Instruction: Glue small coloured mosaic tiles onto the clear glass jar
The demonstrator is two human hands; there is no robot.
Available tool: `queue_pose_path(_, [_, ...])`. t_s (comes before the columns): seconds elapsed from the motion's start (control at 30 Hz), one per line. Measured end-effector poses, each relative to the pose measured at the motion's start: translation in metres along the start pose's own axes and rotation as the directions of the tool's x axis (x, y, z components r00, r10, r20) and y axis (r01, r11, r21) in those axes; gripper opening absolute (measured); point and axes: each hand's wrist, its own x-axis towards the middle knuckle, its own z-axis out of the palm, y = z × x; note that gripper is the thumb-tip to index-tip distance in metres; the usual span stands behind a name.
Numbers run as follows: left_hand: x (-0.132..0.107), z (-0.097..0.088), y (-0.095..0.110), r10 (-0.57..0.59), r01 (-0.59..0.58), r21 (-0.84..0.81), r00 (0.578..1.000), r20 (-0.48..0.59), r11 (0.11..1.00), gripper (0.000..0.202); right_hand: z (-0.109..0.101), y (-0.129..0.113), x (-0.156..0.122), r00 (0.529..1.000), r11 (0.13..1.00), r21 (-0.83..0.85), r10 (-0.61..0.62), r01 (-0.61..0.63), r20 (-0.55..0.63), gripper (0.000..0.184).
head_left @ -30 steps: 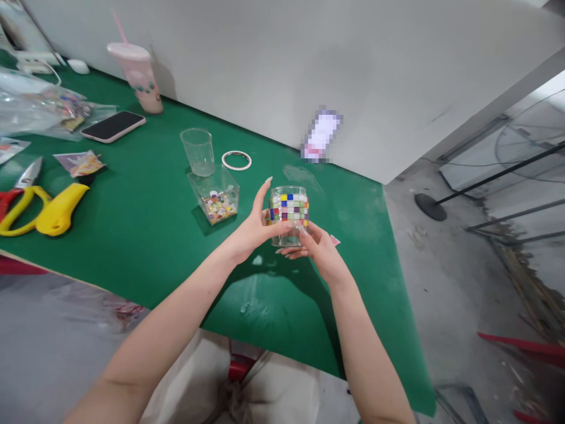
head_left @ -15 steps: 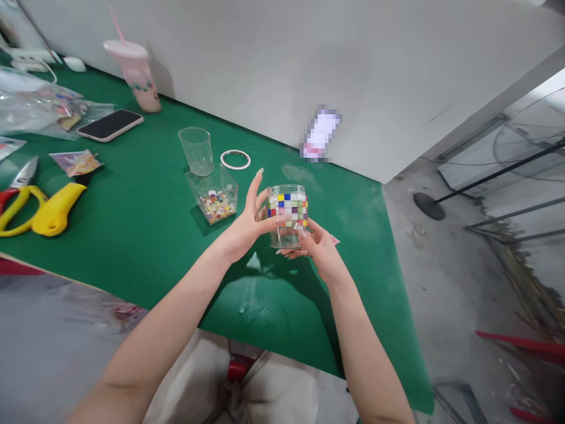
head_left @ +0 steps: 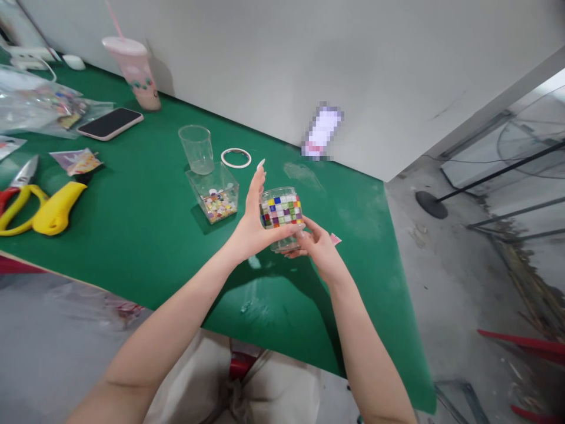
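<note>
Between my hands is a clear glass cup (head_left: 282, 211), tilted a little, with rows of coloured mosaic tiles around its upper part and bare glass below. My left hand (head_left: 256, 227) grips it from the left, thumb across the front and fingers up behind its side. Around the lower right side and base, my right hand (head_left: 315, 244) holds the same cup with thumb and fingers. Left of the hands stands a clear square container (head_left: 215, 194) with loose coloured tiles at its bottom. An upright clear plastic cup (head_left: 196, 150) and a white tape ring (head_left: 236, 158) are just behind.
On the green table (head_left: 150, 247) at left lie yellow-handled scissors (head_left: 57, 209), a small packet (head_left: 77, 160), a phone (head_left: 110, 123) and plastic bags (head_left: 44, 106). A pink tumbler (head_left: 136, 73) stands by the wall. A lit, blurred phone (head_left: 322, 132) leans there too.
The cup has turned and tilted slightly to the left. My left thumb has slid right and down across its front, with the left palm closer; the right hand has hardly moved.
</note>
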Motion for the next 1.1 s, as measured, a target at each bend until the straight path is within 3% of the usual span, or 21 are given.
queue_pose_path(0.1, [0.002,-0.001,-0.001,-0.014,0.014,-0.015,1.0,-0.019,1.0,0.099,0.003,-0.002,0.0,1.0,1.0,-0.005,0.02,-0.02,0.001,0.09])
queue_pose_path(0.2, [0.004,-0.008,0.003,0.007,-0.005,0.011,0.991,-0.131,1.0,0.076,0.005,-0.003,-0.001,0.999,0.999,0.001,0.034,-0.034,0.003,0.086])
queue_pose_path(0.3, [0.007,-0.019,0.012,0.195,-0.159,0.171,0.955,-0.223,0.972,0.05,0.004,-0.004,-0.001,1.0,1.0,-0.005,0.022,-0.023,-0.003,0.084])
queue_pose_path(0.37, [0.009,-0.023,0.017,0.327,-0.267,0.287,0.927,-0.186,0.92,0.032,0.002,-0.004,-0.001,1.0,1.0,-0.005,0.027,-0.027,-0.008,0.081])
queue_pose_path(0.43, [0.009,-0.024,0.019,0.388,-0.322,0.368,0.914,-0.121,0.872,0.023,-0.001,-0.004,-0.001,0.999,0.999,0.005,0.042,-0.042,0.005,0.078])
queue_pose_path(0.63, [0.005,-0.014,0.018,0.415,-0.363,0.458,0.91,-0.013,0.812,0.019,-0.005,-0.005,-0.001,0.998,0.997,0.051,0.061,-0.062,0.031,0.08])
queue_pose_path(1.1, [0.005,-0.012,0.02,0.352,-0.322,0.42,0.936,0.007,0.849,0.01,-0.006,-0.003,-0.001,0.997,0.998,-0.006,0.055,-0.055,0.048,0.087])
